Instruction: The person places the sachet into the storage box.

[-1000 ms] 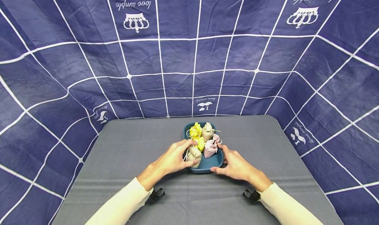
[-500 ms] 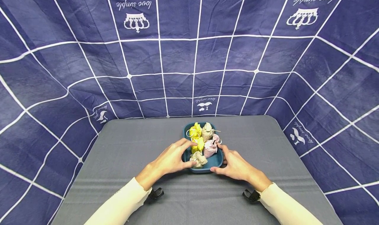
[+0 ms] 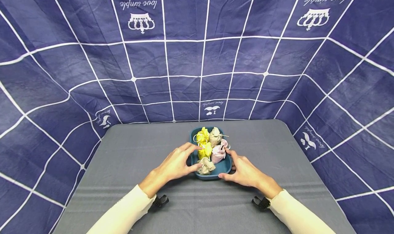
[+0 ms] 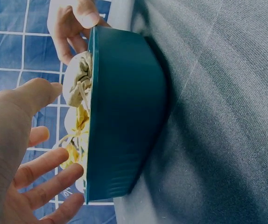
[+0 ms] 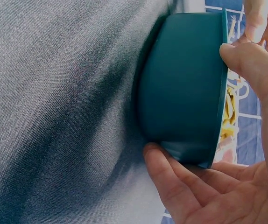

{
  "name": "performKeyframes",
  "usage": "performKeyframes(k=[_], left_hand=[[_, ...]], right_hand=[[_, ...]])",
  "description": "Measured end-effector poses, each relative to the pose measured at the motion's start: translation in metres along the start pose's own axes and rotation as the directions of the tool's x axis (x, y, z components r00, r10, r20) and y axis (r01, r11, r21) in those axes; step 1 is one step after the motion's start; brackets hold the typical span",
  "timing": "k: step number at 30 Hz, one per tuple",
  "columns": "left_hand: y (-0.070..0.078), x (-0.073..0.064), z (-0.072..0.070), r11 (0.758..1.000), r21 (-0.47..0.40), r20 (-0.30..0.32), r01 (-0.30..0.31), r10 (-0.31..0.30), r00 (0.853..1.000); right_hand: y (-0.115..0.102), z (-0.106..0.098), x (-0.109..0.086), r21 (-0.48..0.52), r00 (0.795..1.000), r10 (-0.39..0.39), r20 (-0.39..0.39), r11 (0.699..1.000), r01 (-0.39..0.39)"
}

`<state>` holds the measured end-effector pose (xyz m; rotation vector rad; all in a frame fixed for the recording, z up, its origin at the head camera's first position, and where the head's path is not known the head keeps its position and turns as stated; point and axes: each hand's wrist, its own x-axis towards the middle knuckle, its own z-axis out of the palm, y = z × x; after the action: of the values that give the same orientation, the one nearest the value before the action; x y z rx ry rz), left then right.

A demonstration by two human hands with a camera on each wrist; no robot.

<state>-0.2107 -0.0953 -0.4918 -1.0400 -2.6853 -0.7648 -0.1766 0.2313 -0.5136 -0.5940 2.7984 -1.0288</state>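
A teal-blue plastic box (image 3: 221, 171) on the table holds small drawstring pouches. A beige pouch (image 3: 205, 167) lies at its near left, a yellow pouch (image 3: 204, 152) just behind, and a pink pouch (image 3: 218, 154) on the right side. Another yellow pouch (image 3: 202, 136) and another beige pouch (image 3: 215, 137) fill the far end. My left hand (image 3: 176, 161) hovers at the box's left with fingers spread; in the left wrist view nothing is between thumb and fingers. My right hand (image 3: 244, 170) grips the box's right corner, thumb at the rim and fingers against the outer wall.
Grey cloth covers the table (image 3: 138, 141) around the box. A blue curtain (image 3: 184, 59) with white grid lines hangs behind and at both sides. Dark straps (image 3: 161, 201) sit at both wrists below pale sleeves.
The left hand has let go of the near beige pouch, which now lies lower in the box, and has drawn slightly left. The right hand stays on the box.
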Motion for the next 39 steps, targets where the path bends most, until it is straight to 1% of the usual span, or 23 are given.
performKeyframes(k=[7, 10, 14, 20, 26, 32, 39], left_hand=[[-0.004, -0.002, -0.001, 1.0, 0.011, -0.017, 0.017, -0.017, 1.0], [-0.007, -0.003, -0.001, 0.999, 0.015, -0.021, 0.039, -0.039, 0.999], [-0.011, -0.005, -0.001, 0.998, -0.006, -0.021, 0.066, -0.066, 0.998], [-0.016, -0.01, -0.003, 0.994, -0.009, -0.031, 0.109, -0.11, 0.993], [-0.019, -0.015, -0.006, 0.99, -0.007, -0.043, 0.138, -0.138, 0.989], [-0.026, -0.018, -0.006, 0.99, 0.002, -0.062, 0.141, -0.141, 0.988], [-0.033, -0.025, -0.009, 0.987, 0.011, -0.066, 0.159, -0.158, 0.985]], right_hand=[[0.001, -0.001, 0.0, 0.004, 1.0, 0.005, -0.004, 1.0, -0.005], [0.001, -0.001, 0.0, 0.014, 1.0, 0.016, -0.004, 1.0, -0.016], [0.001, -0.001, -0.002, 0.038, 0.999, 0.033, -0.001, 0.999, -0.033], [0.003, 0.003, -0.004, 0.075, 0.999, 0.051, -0.006, 0.996, -0.051], [0.004, 0.004, -0.004, 0.117, 0.999, 0.032, -0.021, 0.993, -0.03], [0.004, 0.003, -0.005, 0.092, 0.998, 0.039, -0.044, 0.995, -0.034], [0.007, 0.003, -0.009, 0.098, 0.998, 0.013, -0.055, 0.995, -0.008]])
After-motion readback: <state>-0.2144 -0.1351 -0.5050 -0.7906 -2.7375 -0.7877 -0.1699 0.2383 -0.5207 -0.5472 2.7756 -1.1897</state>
